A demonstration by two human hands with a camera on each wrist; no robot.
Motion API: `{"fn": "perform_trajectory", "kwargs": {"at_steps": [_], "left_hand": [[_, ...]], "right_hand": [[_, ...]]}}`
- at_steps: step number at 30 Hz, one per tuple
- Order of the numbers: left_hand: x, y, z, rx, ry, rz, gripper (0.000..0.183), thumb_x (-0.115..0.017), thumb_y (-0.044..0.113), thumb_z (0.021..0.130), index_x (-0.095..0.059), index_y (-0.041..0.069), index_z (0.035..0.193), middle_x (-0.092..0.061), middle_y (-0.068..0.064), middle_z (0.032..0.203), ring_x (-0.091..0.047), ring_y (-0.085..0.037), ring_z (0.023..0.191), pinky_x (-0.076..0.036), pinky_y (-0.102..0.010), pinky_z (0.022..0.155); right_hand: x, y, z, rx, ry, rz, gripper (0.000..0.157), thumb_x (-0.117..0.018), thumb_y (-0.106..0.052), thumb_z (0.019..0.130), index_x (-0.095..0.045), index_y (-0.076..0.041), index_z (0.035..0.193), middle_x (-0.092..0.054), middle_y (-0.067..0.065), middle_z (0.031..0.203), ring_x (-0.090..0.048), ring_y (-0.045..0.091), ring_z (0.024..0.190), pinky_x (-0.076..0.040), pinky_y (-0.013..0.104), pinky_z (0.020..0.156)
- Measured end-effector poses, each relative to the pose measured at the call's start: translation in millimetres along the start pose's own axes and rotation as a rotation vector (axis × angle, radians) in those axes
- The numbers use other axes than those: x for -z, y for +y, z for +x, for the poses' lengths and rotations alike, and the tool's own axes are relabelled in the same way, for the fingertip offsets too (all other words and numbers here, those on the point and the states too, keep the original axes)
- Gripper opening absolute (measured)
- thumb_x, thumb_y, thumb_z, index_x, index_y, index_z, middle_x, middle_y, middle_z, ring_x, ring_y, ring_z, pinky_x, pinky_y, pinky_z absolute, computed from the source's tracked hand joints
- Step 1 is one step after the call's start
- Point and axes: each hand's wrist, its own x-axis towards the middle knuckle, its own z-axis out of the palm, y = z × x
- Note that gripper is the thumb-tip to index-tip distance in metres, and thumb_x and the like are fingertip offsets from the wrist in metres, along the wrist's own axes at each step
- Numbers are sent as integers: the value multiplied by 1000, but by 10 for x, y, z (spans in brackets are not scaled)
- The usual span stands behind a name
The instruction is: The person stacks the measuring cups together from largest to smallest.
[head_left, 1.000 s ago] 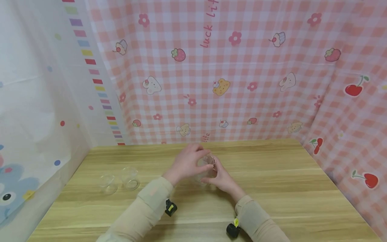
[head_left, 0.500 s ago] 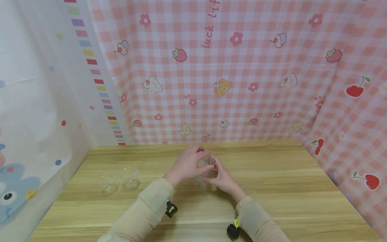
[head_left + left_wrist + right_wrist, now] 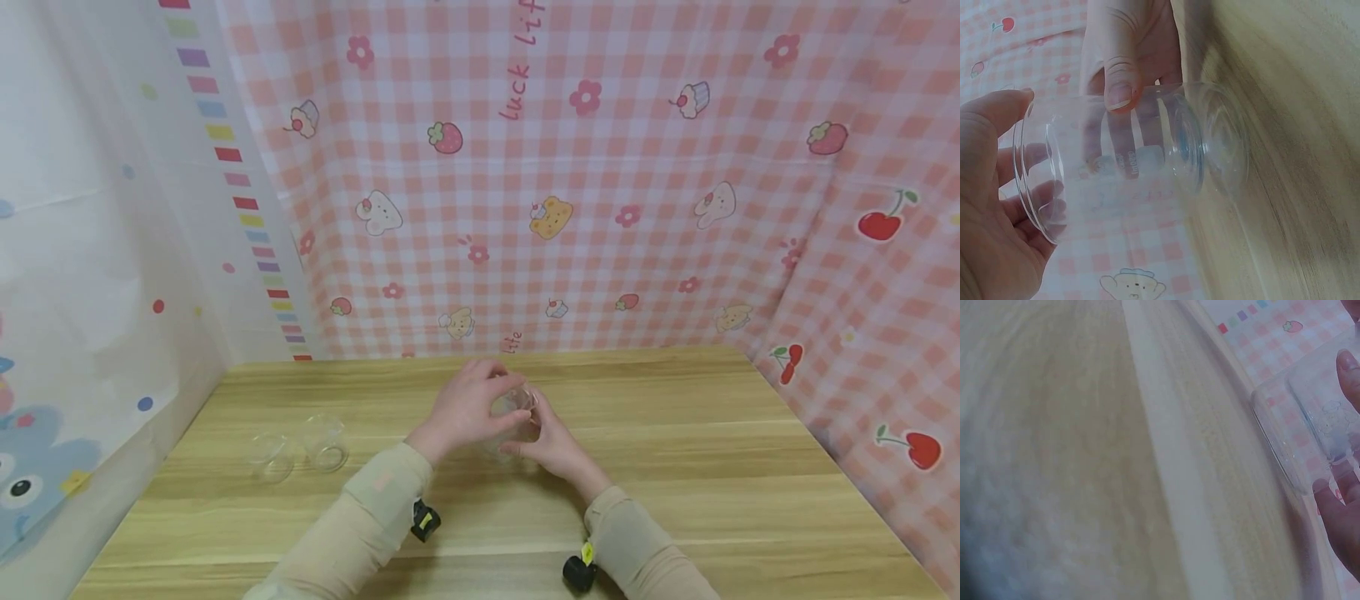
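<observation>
Between the hands is a clear cup (image 3: 512, 406), seemingly with a second one nested in it, since the left wrist view shows doubled rims and two bases. My left hand (image 3: 467, 406) grips the rim from above, thumb on one side and fingers on the other. Lower down, my right hand (image 3: 555, 442) holds the cup's wall, its thumb (image 3: 1122, 87) in front and its fingers seen through the plastic or glass. Faint white print shows on the wall. In the right wrist view the base (image 3: 1282, 440) is near the table; whether it touches is unclear.
Two more clear cups (image 3: 324, 443) stand close together on the left part of the wooden table (image 3: 675, 500). A pink checked cloth (image 3: 465, 183) hangs behind the table, and other printed cloths hang at both sides. Small black cameras (image 3: 425, 521) sit at the wrists.
</observation>
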Motion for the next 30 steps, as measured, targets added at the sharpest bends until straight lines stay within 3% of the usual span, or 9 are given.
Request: {"fn": "perform_trajectory", "kwargs": {"at_steps": [30], "left_hand": [[14, 13, -16, -2, 2, -17, 49, -68, 45, 91, -66, 14, 129, -59, -11, 125, -52, -27, 116, -47, -44, 96]], "right_hand": [[1, 64, 4, 4, 2, 1, 92, -78, -3, 84, -19, -11, 154, -31, 17, 155, -32, 35, 142, -33, 52, 112]]}}
